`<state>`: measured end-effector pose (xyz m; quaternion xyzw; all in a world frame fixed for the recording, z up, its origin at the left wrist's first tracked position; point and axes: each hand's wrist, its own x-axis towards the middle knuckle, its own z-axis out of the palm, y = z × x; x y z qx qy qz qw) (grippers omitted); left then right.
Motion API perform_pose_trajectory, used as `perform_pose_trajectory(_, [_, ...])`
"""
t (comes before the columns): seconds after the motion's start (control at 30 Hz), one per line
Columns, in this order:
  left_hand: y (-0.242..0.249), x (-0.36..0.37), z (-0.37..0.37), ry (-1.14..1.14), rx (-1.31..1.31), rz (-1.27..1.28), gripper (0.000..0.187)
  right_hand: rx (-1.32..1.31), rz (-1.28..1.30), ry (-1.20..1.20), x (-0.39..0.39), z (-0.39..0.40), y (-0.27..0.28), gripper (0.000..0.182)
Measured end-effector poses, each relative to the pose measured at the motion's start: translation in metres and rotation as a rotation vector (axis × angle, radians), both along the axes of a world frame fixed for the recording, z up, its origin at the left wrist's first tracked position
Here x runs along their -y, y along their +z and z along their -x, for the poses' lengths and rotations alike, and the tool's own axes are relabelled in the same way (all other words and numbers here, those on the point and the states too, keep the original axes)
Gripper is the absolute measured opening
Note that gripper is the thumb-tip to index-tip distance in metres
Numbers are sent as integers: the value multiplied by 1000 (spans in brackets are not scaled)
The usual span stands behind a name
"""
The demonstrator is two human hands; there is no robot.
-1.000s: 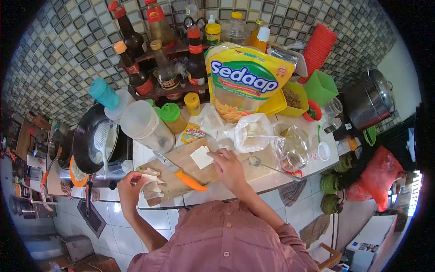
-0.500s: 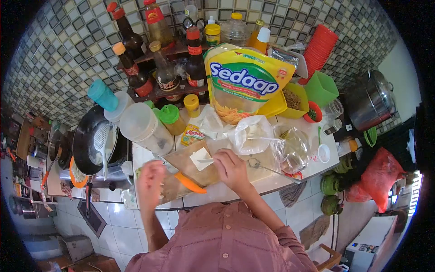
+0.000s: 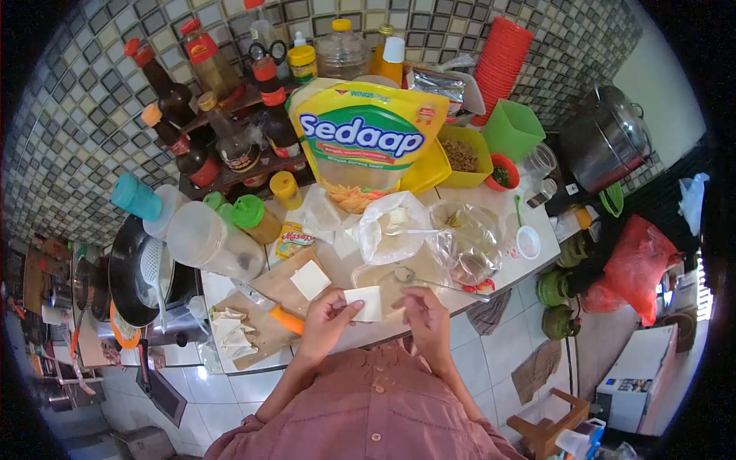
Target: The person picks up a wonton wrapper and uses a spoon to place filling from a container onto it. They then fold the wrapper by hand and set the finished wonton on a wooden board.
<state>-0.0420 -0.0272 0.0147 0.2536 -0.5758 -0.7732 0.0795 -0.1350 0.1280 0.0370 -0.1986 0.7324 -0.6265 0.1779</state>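
I hold one square wrapper [image 3: 364,303] between both hands just above the table [image 3: 491,201] edge: the left hand [image 3: 325,322] pinches its near corner, while the right hand [image 3: 426,316] sits curled beside its far edge, grip unclear. A pile of folded pieces [image 3: 230,328] lies left of the left hand, judged done. One flat wrapper [image 3: 310,279] waits on the cutting board [image 3: 268,295] just ahead.
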Motion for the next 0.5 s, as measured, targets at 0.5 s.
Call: perform_pose_trajectory(0.5, [12,14,0,277,-118,-278,28,257,262,-594,-61,28,-55,19])
